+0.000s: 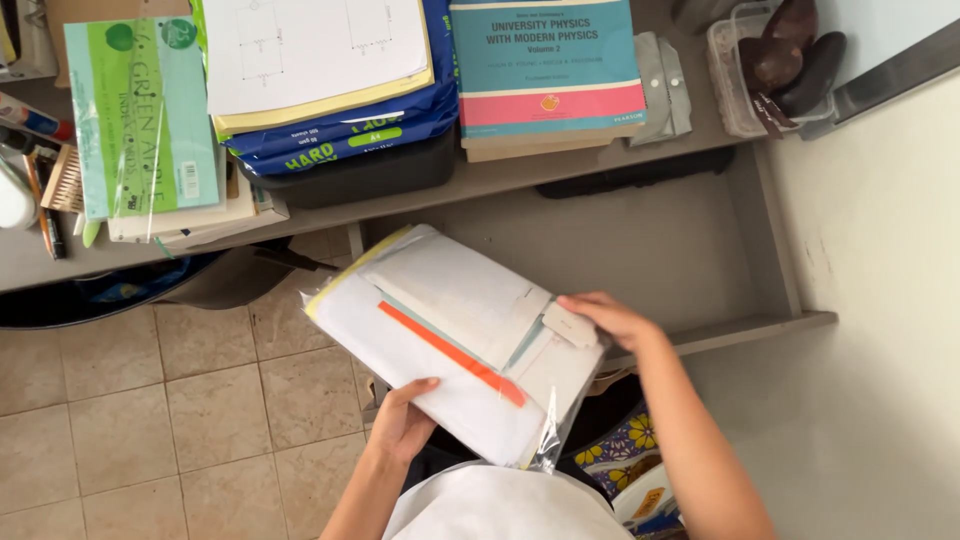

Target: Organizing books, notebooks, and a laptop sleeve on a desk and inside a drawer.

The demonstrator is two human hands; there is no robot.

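Two hands hold a clear folder of papers above an open drawer.

At far left on the desk (500, 178) lies a green packet (140, 120) in a clear sleeve, with pens and a small comb beside it; next along stands a stack of white sheets on blue paper reams (335, 125), then a teal and pink textbook (545, 65). Lower down, over the tiled floor (150, 400), the left hand (403, 420) grips the near edge of the folder of papers (450, 340) from beneath, thumb on top (an orange strip runs slantwise across its front). The right hand (610, 318) is closed on the folder's far right corner, fingers pinching its snap flap. The folder hangs tilted, just in front of the grey drawer (680, 250). At upper right sits a plastic tub (728, 85) of dark things.
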